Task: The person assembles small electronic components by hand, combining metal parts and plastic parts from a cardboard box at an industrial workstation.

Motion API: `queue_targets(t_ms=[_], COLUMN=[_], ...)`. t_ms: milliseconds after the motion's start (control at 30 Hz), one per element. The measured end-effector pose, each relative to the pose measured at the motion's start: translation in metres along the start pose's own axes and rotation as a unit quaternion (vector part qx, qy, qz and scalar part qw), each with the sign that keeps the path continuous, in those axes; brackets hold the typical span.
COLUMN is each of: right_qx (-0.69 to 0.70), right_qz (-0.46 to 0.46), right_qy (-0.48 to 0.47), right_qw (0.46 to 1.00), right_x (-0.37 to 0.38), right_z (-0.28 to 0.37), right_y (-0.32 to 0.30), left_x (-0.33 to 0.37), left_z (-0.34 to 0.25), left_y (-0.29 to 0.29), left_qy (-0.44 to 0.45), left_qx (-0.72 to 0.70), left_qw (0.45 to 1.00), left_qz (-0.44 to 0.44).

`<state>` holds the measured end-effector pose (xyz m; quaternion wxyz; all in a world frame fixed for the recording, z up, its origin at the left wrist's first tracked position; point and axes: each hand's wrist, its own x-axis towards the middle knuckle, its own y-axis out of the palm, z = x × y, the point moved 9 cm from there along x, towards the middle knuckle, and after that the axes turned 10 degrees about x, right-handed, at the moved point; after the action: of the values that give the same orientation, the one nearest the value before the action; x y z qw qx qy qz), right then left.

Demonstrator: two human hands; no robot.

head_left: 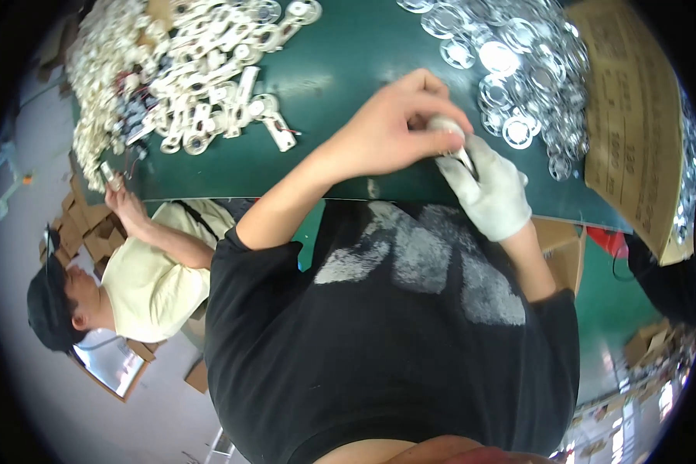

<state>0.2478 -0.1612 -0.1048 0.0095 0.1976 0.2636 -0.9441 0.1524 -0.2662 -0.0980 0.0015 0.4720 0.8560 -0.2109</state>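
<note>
Above the green table, both my hands are closed around a small white plastic part (445, 124) with a rounded end. My bare left hand (394, 124) pinches its top between thumb and fingers. My right hand (491, 189), in a white glove, grips its lower end from below. Fingers cover most of the part, so its full shape is hidden. To the left lies a heap of white plastic handle-shaped pieces (209, 100) with round heads, some with thin wires. Right of my hands, clear round plastic covers (518, 127) are piled loosely.
A large brown cardboard box (630, 124) stands at the table's right side. Small cream parts (104, 77) are heaped at the far left. A co-worker (147, 271) in a cap reaches to the table's left edge. An open carton (561, 251) sits beside my right arm.
</note>
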Motion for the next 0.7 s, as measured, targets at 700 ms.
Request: queue_targets(t_ms=[700], right_qx=[0.065], right_qz=[-0.043], right_qy=[-0.083], right_qw=[0.993], right_x=[-0.004], right_z=[0.002], right_y=[-0.003], left_x=[0.013], left_z=[-0.007], left_y=[-0.163], left_qy=[0.051], left_qx=[0.534], left_qw=[0.809], left_qz=[-0.242])
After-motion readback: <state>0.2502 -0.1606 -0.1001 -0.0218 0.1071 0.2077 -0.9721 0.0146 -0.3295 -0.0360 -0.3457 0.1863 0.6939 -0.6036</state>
